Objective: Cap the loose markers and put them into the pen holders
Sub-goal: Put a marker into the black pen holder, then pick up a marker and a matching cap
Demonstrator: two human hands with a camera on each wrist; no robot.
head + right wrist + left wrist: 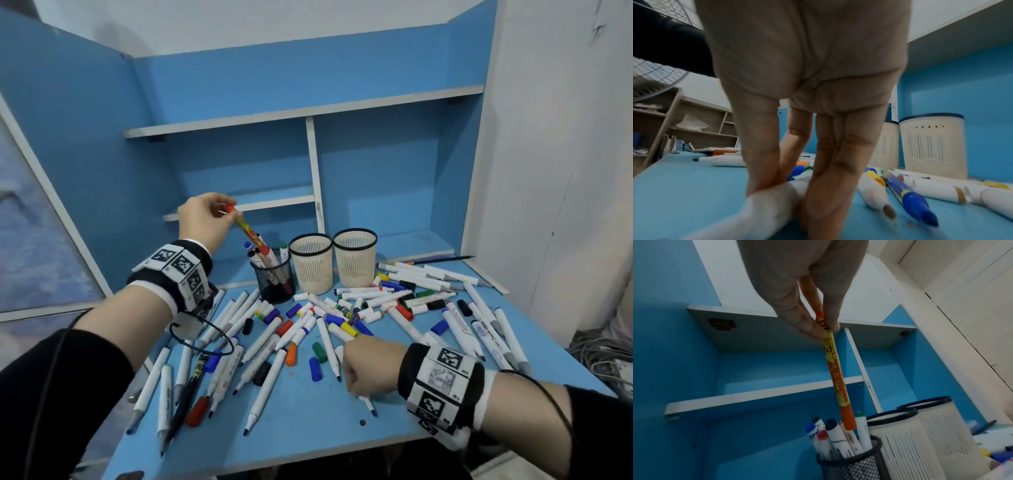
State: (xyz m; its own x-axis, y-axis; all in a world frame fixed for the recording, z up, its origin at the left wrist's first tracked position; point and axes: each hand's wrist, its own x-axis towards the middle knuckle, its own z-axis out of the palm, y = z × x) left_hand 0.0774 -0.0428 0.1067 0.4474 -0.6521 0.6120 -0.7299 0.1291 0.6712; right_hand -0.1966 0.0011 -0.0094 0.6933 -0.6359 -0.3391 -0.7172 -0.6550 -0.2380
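Left hand [205, 219] pinches the top end of an orange-and-yellow patterned pen [836, 374], its lower end (tilted) just entering the black wire-mesh pen holder [275, 282]. Right hand [371, 368] grips a white uncapped blue-tipped marker [369, 405] against the blue desk top [301, 421]; two cream plastic slatted holders [355, 262] stand beside the mesh one.

From my head I look down across the blue desk top [308, 411], my left wrist camera peers along my fingers toward the black mesh pen holder [851, 467] close below, and my right wrist sits low over the desk, all catching the cream slotted holders [931, 146].
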